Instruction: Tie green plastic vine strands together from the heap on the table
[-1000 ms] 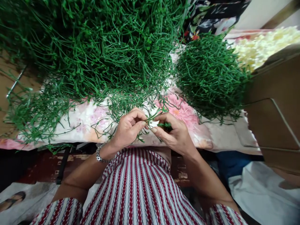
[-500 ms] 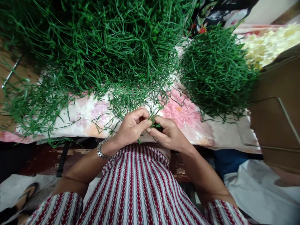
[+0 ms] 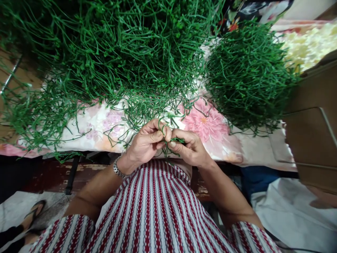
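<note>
Thin green plastic stems [image 3: 168, 151] are pinched between my two hands at the front edge of the cloth-covered table. My left hand [image 3: 149, 140], with a metal watch on its wrist, is closed on a stem that loops up over the fingertips. My right hand [image 3: 189, 147] grips several stems between thumb and fingers, and the fingertips of both hands touch. Loose stems [image 3: 139, 114] lie on the floral cloth [image 3: 100, 131] just beyond the hands. A large heap of green stems [image 3: 118, 52] fills the upper left.
A second green pile [image 3: 247, 77] stands at the right, beside a brown cardboard box [image 3: 313, 130]. Pale yellow flowers [image 3: 308, 44] lie behind it. A person in light grey clothing [image 3: 292, 211] is at the lower right. A sandalled foot [image 3: 31, 214] shows at lower left.
The stems between my hands have shifted, and one now curves over my left fingertips. My left hand has turned slightly, with its fingertips nearer my right hand. The view has moved slightly.
</note>
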Available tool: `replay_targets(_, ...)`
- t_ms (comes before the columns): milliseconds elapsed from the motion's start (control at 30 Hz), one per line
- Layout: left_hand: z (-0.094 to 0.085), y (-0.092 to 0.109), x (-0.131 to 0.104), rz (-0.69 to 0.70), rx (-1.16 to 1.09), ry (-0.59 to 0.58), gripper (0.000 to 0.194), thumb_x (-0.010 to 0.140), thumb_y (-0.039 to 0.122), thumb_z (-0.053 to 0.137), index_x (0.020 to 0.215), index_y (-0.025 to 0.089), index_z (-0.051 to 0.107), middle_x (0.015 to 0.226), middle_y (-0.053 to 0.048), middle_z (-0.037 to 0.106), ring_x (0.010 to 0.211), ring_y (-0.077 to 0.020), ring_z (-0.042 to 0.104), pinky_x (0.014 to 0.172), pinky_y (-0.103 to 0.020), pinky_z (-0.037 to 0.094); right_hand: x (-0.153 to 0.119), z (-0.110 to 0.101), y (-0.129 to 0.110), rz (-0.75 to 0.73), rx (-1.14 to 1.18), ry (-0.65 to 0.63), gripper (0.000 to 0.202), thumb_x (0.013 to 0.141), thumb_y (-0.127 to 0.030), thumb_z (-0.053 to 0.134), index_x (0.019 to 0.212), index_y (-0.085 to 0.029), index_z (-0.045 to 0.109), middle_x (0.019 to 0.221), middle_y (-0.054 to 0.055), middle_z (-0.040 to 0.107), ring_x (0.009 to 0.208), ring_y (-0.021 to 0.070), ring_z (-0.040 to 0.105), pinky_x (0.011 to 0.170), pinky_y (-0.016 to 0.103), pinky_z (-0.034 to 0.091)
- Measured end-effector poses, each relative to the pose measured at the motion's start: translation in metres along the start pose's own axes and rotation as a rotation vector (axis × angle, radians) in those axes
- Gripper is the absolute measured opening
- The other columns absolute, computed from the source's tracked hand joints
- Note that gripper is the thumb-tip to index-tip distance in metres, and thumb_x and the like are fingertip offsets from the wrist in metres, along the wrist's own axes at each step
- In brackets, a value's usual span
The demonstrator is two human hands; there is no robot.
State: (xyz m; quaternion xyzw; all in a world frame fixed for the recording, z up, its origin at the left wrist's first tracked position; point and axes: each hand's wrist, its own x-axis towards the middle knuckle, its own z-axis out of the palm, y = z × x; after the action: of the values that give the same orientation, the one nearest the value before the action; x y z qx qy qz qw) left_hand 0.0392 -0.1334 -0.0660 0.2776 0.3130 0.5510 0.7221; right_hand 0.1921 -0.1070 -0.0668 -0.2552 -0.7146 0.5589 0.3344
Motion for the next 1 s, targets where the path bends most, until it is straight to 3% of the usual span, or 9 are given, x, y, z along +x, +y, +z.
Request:
replay_targets(167,-0.003,0.001,0.002,-0.037,0.023,-0.024,0.029,0.064,0.030,0.073,0.064,0.017,0.047,0.057,0.001,0.050,0.044,-0.0052,0.032,0.037,-0.017,0.021,0.001,0.000,0.003,0.036,0.096,-0.065,0.017,0.084,-0.032,0.056,0.077,-0.016,0.059,0.058,-0.003,0.046,0.048,0.0069,0.035,0.050,0.020,0.035)
replay_targets(333,-0.005,0.009,0.005,-0.017,-0.047,0.011,0.025,0.069,0.027,0.069,0.070,0.019,0.046,0.047,0.008,0.033,0.038,-0.0039,0.025,0.039,-0.017,0.023,-0.004,0.001,0.000,0.054,0.096,-0.204,0.026,0.085,-0.035,0.051,0.068,-0.015,0.054,0.058,-0.003,0.045,0.052,0.0069,0.039,0.050,0.020,0.033)
replay_targets(467,-0.003,0.014,0.006,0.071,0.052,-0.009,0.019,0.072,0.026,0.067,0.071,0.018,0.050,0.064,0.002,0.053,0.053,-0.0085,0.049,0.053,-0.023,0.042,-0.008,-0.006,-0.002,0.048,-0.054,-0.003,0.021,0.088,-0.032,0.049,0.076,-0.016,0.053,0.066,-0.001,0.050,0.061,0.0092,0.046,0.057,0.022,0.038)
replay_targets(533,-0.001,0.013,0.006,0.108,0.095,-0.003,0.019,0.071,0.026,0.068,0.069,0.017,0.052,0.077,0.000,0.057,0.066,-0.0110,0.055,0.065,-0.027,0.046,-0.008,-0.008,-0.002,0.046,-0.106,0.099,0.020,0.089,-0.032,0.047,0.079,-0.016,0.053,0.073,0.001,0.053,0.066,0.0108,0.050,0.062,0.024,0.040)
replay_targets(700,0.004,0.002,0.007,0.204,0.094,0.051,0.013,0.069,0.021,0.069,0.067,0.018,0.056,0.083,0.001,0.052,0.080,-0.0101,0.052,0.077,-0.024,0.045,-0.006,-0.002,0.001,0.082,-0.046,0.253,0.017,0.090,-0.032,0.047,0.085,-0.018,0.055,0.065,-0.002,0.047,0.057,0.0088,0.044,0.056,0.022,0.038)
replay_targets(833,0.008,-0.005,0.008,0.236,0.100,0.118,0.015,0.067,0.022,0.071,0.065,0.018,0.057,0.084,0.002,0.051,0.085,-0.0104,0.052,0.083,-0.024,0.042,-0.003,0.010,0.001,0.146,0.009,0.255,0.024,0.086,-0.040,0.052,0.093,-0.018,0.059,0.069,-0.001,0.051,0.062,0.0100,0.047,0.057,0.022,0.039)
replay_targets(1000,0.009,-0.010,0.006,0.261,0.094,0.130,0.012,0.068,0.020,0.071,0.066,0.018,0.059,0.086,0.001,0.052,0.086,-0.0102,0.052,0.083,-0.023,0.042,-0.001,0.020,0.001,0.143,0.022,0.322,0.016,0.079,-0.033,0.062,0.082,-0.017,0.059,0.072,-0.002,0.054,0.065,0.0091,0.048,0.061,0.021,0.040)
